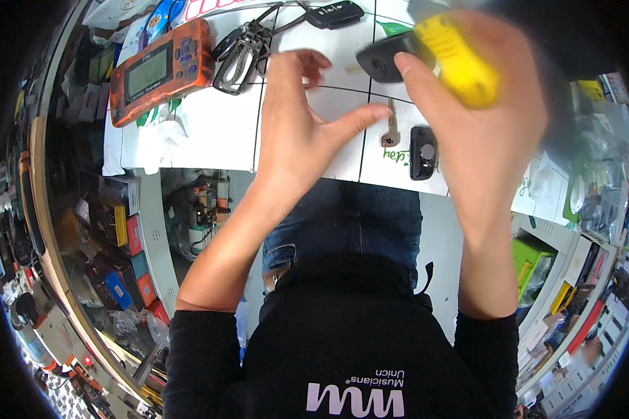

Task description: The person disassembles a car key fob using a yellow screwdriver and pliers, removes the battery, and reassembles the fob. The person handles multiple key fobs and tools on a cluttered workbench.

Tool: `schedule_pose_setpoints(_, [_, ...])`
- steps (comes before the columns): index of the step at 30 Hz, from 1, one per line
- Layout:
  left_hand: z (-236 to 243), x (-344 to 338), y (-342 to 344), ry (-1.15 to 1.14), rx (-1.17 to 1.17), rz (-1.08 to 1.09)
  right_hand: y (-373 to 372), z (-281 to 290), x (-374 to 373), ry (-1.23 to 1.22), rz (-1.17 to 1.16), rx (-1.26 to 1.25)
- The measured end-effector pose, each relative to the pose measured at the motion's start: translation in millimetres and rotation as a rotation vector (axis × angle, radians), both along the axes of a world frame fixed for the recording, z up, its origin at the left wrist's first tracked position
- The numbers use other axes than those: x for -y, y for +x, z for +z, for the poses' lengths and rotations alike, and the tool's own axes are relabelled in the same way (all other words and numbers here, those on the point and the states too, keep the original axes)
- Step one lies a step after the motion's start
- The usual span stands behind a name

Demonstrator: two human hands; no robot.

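Note:
My left hand [293, 126] hovers over the white gridded work surface [203, 140], thumb and fingers apart, with nothing in its grasp. Its thumb reaches toward a small metal key [389, 129]. My right hand [493, 133] is closed around a bright yellow tool [458, 59], smeared by motion, so its exact kind is unclear. A dark, rounded key fob [384, 63] is by the right thumb tip; whether it is pinched or merely touched, I cannot tell. Below, next to the metal key, lies a small black fob piece [422, 153] with a round grey spot.
At the left sits an orange handheld device [162, 73] with a screen and buttons. Beside it are a bunch of keys [241, 59] and another black key fob [334, 14]. Shelves of boxes [122, 272] stand below left, and a green box [531, 265] below right.

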State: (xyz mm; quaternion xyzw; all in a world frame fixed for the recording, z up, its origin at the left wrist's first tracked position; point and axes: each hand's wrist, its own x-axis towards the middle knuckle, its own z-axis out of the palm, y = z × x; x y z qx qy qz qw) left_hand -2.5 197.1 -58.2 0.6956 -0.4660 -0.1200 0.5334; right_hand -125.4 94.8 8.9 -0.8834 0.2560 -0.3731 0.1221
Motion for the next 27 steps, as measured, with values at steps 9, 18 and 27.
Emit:
schedule_pose_setpoints(9, [19.6, 19.4, -3.1, -0.286, -1.061, -0.508, -17.1, 25.9, -5.7, 0.609, 0.026, 0.026])
schedule_pose_setpoints(18, [21.9, 15.6, -1.3, -0.214, -1.223, -0.445, -16.9, 23.0, -29.3, 0.455, 0.169, -0.089])
schedule_pose_setpoints(27, [15.6, 15.3, -2.7, -0.168, -0.921, -0.378, -11.9, 17.1, -34.7, 0.306, 0.121, -0.155])
